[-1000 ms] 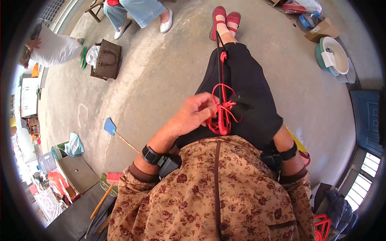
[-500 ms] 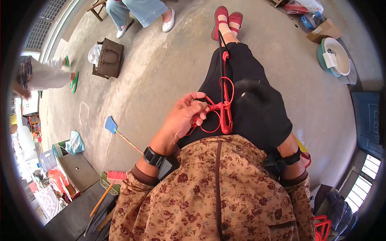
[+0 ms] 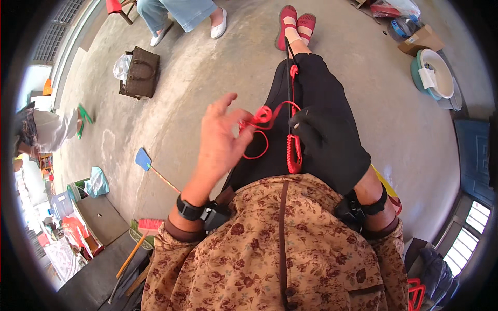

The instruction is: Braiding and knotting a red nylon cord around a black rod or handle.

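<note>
Pinching: bare left hand (image 3: 223,137) up over the left edge of the black trousers (image 3: 316,85), loose red cord (image 3: 265,110) nipped, it seems, between thumb and a finger, the other fingers raised and spread!
Glove: black-gloved right hand (image 3: 329,147), over the right side of the lap, fingers bent inward; dark on dark, so I can't tell whether it grips anything.
Loose cord: looping beyond the left fingertips, one ring hanging down, the other run arching rightward to the gloved fingertips.
Braid: braided red length (image 3: 294,167) lying on the trousers, its rounded bend just above the hem of the floral jacket (image 3: 233,249).
Long axis: lengthwise down the lap, from hem toward the red shoes (image 3: 286,31), in line with the black cord (image 3: 289,88) reaching up from the feet.
Key relation: here's the crux, folks! Braid to the right of the left hand, clearly apart from it; the gloved hand is the nearer one, just beside, contact unclear.
Further up: red knot (image 3: 294,71) on that same line, close to the trouser cuffs.
Floor: brown bag (image 3: 140,72) and blue fly swatter (image 3: 142,159), both off to the left.
</note>
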Tool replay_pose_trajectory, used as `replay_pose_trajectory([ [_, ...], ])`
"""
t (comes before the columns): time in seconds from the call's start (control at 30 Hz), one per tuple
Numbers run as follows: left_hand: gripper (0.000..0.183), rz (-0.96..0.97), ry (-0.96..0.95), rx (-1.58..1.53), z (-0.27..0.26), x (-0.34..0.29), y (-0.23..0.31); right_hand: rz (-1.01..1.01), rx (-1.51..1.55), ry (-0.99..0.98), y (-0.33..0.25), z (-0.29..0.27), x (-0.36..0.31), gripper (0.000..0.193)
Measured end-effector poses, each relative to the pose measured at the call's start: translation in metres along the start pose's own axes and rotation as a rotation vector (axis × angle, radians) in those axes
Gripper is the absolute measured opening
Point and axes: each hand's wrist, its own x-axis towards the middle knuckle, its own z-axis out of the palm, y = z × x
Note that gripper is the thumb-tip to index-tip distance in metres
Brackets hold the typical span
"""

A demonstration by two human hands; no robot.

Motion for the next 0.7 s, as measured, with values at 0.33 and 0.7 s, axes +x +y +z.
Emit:
replay_pose_trajectory([
  [0.33, 0.011, -0.547, 0.322, -1.031, -0.025, 0.002, -0.011, 0.214, -0.2, -0.173, 0.017, 0.001, 0.0, 0.019],
  [0.7, 0.018, -0.239, -0.478, -0.732, 0.023, 0.011, 0.021, -0.115, -0.363, -0.147, 0.026, -0.004, -0.004, 0.021],
])
